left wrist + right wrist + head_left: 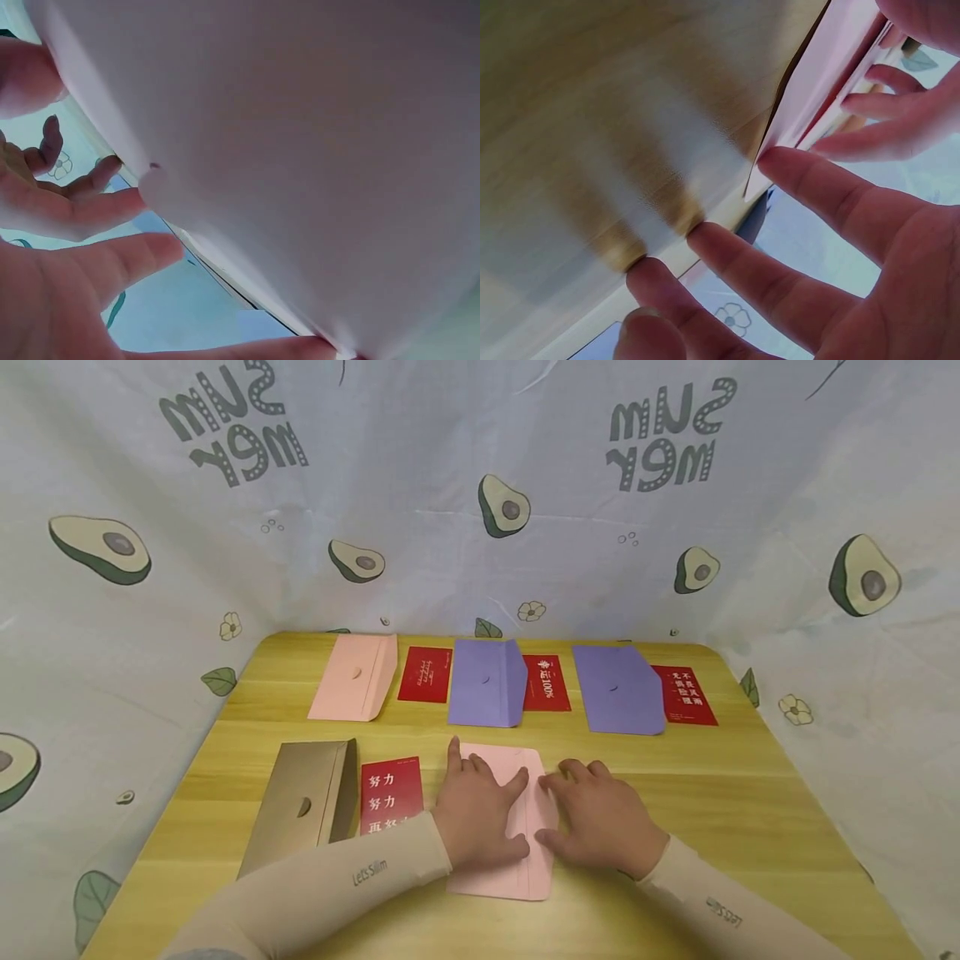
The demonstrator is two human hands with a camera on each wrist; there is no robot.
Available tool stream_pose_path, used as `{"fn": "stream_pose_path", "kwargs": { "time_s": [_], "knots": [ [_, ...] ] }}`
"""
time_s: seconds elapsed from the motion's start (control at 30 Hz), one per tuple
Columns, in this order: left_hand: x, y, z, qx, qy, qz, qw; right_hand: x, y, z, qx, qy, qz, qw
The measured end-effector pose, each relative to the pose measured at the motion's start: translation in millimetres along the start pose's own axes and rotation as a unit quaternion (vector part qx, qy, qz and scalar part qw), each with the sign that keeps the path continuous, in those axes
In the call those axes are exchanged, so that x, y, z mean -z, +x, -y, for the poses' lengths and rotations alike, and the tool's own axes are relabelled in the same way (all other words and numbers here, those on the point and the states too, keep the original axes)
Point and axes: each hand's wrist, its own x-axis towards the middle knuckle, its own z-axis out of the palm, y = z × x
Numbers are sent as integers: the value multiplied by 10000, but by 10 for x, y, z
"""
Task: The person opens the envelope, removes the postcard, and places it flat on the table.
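A pink envelope (498,881) lies flat on the table near its front middle, its flap side to the right. My left hand (480,814) rests on it with fingers spread, covering part of its left and middle. At the flap edge is my right hand (603,818); in the right wrist view its index fingertip touches the pink paper (821,67), while other fingertips meet the wood surface. The pale paper (300,150) fills most of the left wrist view. Left of this envelope lie a red card (392,789), partly behind my left sleeve, and a gold-brown envelope (292,793).
Along the back of the wooden table (697,877) lie another pink envelope (347,681), a red card (425,675), a purple envelope (480,697), a second red card (547,683), another purple envelope (618,697) and a third red card (686,697). An avocado-print curtain (427,493) surrounds the table.
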Motion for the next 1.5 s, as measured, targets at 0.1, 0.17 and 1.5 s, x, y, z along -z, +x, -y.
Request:
{"fn": "stream_pose_path", "kwargs": {
  "time_s": [0.1,0.17,1.5],
  "knots": [
    [22,4,-14,-6,-15,93,10000,-4,-3,1,6,17,-15,10000],
    [41,12,-17,-12,-62,102,9999,-5,-2,1,15,30,-35,10000],
    [121,49,229,-299,-1390,-296,9894,-36,94,26,-165,354,-158,9991]
  ]
}}
